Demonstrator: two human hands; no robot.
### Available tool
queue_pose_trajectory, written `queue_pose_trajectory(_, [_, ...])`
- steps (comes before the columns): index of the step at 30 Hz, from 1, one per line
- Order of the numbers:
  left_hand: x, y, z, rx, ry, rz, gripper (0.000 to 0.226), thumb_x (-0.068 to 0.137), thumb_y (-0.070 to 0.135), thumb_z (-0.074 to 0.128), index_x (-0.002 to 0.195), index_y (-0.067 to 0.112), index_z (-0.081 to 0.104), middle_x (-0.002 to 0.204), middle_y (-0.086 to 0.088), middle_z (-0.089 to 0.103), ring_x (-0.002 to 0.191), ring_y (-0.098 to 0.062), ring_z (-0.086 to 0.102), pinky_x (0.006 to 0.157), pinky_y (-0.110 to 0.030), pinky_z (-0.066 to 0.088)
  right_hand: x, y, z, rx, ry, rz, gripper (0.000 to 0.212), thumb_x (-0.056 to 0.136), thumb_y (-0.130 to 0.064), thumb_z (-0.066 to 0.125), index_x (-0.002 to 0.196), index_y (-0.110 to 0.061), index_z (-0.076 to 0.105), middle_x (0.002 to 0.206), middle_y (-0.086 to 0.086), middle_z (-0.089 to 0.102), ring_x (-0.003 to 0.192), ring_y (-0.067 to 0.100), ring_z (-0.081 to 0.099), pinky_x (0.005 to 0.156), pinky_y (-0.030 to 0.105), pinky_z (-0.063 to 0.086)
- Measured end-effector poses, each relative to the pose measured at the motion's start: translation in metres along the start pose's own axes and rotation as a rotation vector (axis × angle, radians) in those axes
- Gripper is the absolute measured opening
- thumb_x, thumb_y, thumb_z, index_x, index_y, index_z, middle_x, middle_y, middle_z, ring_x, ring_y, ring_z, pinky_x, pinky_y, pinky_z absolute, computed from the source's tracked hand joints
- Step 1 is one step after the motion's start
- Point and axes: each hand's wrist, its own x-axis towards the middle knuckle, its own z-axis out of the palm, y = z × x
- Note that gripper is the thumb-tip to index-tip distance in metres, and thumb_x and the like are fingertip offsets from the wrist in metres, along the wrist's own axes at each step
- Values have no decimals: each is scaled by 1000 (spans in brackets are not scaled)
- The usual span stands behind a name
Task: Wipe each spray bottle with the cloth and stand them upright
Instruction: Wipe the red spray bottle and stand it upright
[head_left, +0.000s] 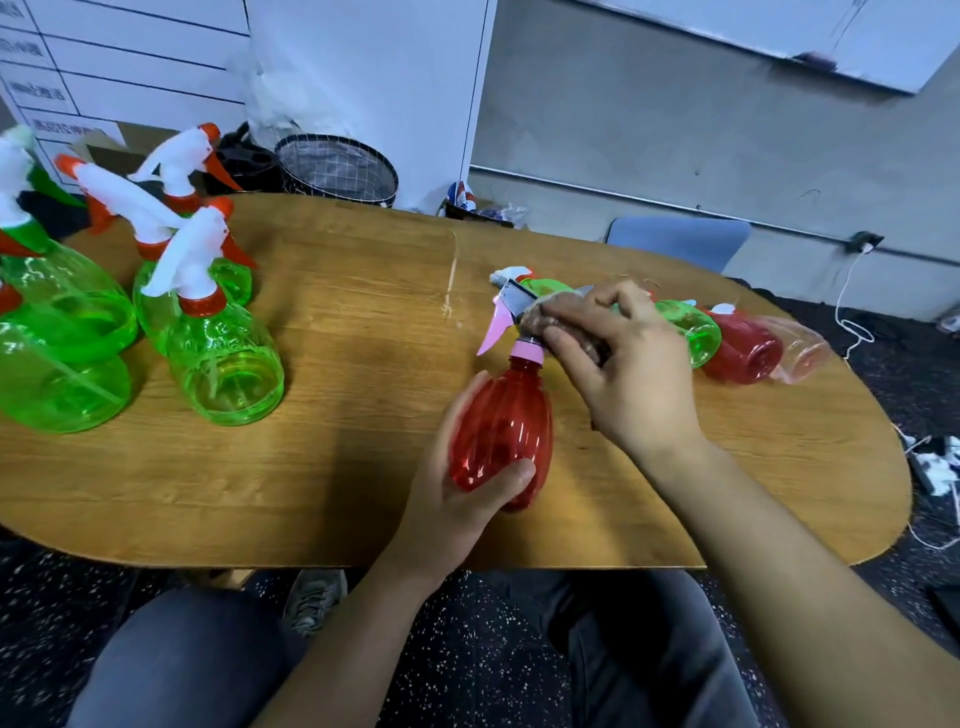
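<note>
Fingers (511, 475) of your left hand (452, 499) curl round the lower body of the red bottle (501, 426), thumb across its front; your right hand (618, 364) pinches the cloth (540, 322) against the bottle's spray head, fingers bent over the wad.

Going left to right from the red bottle: far to its left stand the green bottles (223, 358), upright in a cluster, white-and-orange heads up. The red bottle itself is held over the tabletop (337, 322) near the front edge; whether its base touches the wood you cannot tell from here. Just behind your right hand lies another green bottle (693, 330) on its side, then a second red bottle (743, 351), and what looks like a pale clear one (802, 353) at the far right, all lying down and seemingly unwiped.

Risks: the ribbed plastic is smooth and light, so pressing hard at the head while holding only the bottom could lever the bottle out of your left hand. Your right wrist hangs close to the lying bottles; a wide stroke could nudge them, and they would roll toward the tabletop's right end.

The red bottle's long axis runs away from you, tilted slightly right of upright, with its base toward you. The pink trigger (493, 327) points left.
</note>
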Motion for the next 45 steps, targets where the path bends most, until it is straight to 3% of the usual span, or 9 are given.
queue_pose_trajectory(10, [1, -5, 0, 66, -12, 38, 83, 89, 19, 82, 161, 29, 42, 154, 2, 58, 143, -19, 56, 113, -35, 51, 6, 5, 2, -37, -30, -26, 24, 97, -42, 68, 118, -36, 78, 104, -7, 60, 87, 18, 67, 71, 43, 58])
queue_pose_trajectory(14, [-1, -6, 0, 91, 5, 39, 84, 88, 23, 83, 161, 28, 43, 156, 3, 56, 146, -18, 53, 116, -34, 49, 0, -3, 0, 9, -179, -168, 24, 96, -41, 68, 118, -38, 78, 106, -8, 59, 88, 17, 68, 71, 42, 58])
queue_pose_trajectory(20, [-2, -2, 0, 152, -51, 48, 86, 87, 26, 85, 161, 35, 41, 156, 12, 54, 143, -11, 54, 110, -26, 51, 21, 1, -2, -79, 24, -48, 24, 96, -40, 69, 116, -34, 79, 108, 0, 61, 84, 23, 67, 67, 43, 57])
queue_pose_trajectory(25, [-3, -1, -1, 149, -82, 20, 88, 83, 39, 83, 160, 38, 40, 150, 15, 58, 141, -12, 57, 112, -35, 53, 8, -15, 10, -95, -149, -242, 23, 97, -43, 67, 115, -35, 79, 108, -3, 62, 78, 22, 69, 63, 41, 59])
queue_pose_trajectory(29, [-3, -3, -1, 163, -89, 9, 90, 83, 39, 85, 160, 42, 40, 153, 15, 55, 141, -13, 57, 113, -41, 54, 20, -9, 7, -117, 24, -73, 22, 96, -43, 68, 114, -36, 79, 109, -1, 62, 77, 25, 69, 61, 40, 57])
queue_pose_trajectory(34, [-2, -4, -3, 155, -74, 10, 89, 84, 36, 85, 160, 41, 40, 152, 11, 57, 141, -15, 57, 113, -44, 54, 11, -13, 10, -80, -142, -239, 23, 95, -39, 70, 115, -34, 80, 106, -4, 62, 82, 19, 69, 64, 40, 59])
queue_pose_trajectory(38, [-2, -6, -2, 168, -101, 5, 90, 82, 42, 85, 159, 46, 39, 157, 9, 52, 143, -16, 55, 114, -44, 54, 23, 1, 4, -27, 28, -21, 24, 95, -42, 70, 116, -36, 80, 106, -6, 61, 88, 16, 67, 72, 43, 58])
queue_pose_trajectory(42, [-2, -7, -3, 162, -99, 21, 91, 82, 44, 83, 161, 44, 38, 154, 11, 55, 142, -13, 56, 114, -39, 53, 15, 0, 4, 19, -144, -130, 27, 95, -44, 69, 118, -36, 79, 106, -8, 59, 93, 16, 68, 75, 43, 58])
queue_pose_trajectory(45, [-2, -5, -3, 155, -109, 22, 89, 84, 40, 82, 161, 42, 38, 153, 13, 55, 141, -12, 56, 112, -33, 53, 13, 6, 1, -37, -86, -74, 27, 95, -46, 66, 118, -38, 78, 106, -9, 59, 90, 16, 68, 71, 43, 58])
